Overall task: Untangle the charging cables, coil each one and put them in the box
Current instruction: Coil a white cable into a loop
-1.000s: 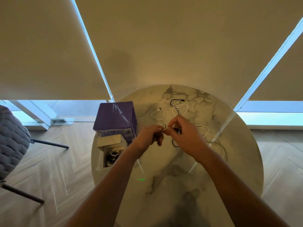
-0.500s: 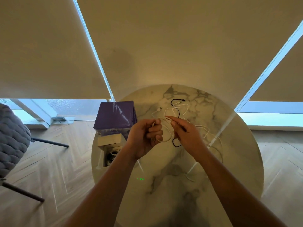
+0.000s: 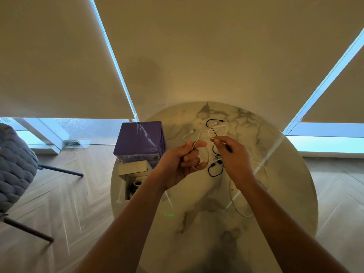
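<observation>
A round marble table (image 3: 197, 223) is seen from above, with both forearms reaching in over it. The left hand (image 3: 181, 166) is held palm-up above the table, its fingers curled round loops of a white cable (image 3: 204, 133), with the thumb laid along the strand. The right hand (image 3: 234, 158) is held just beside it, and the end of a white cable is pinched between its thumb and forefinger near the top of the hand; whether this is the same cable as the one in the left hand cannot be told. Between and beyond the hands the white cable is looped across a black cable (image 3: 213, 123), the two crossing in a tangle on the far part of the table. One black plug is seen lying near the right wrist, and a white plug lies to the far left of the tangle. A further white strand (image 3: 238, 209) is trailed in a long curve on the table, partly hidden under the right forearm. At the table's left edge an open white box (image 3: 134, 168) stands, with something dark inside it that cannot be made out. A purple box (image 3: 139, 138) stands touching it on the far side. A grey chair (image 3: 15, 166) is seen on the wooden floor (image 3: 59, 203) at the left.
</observation>
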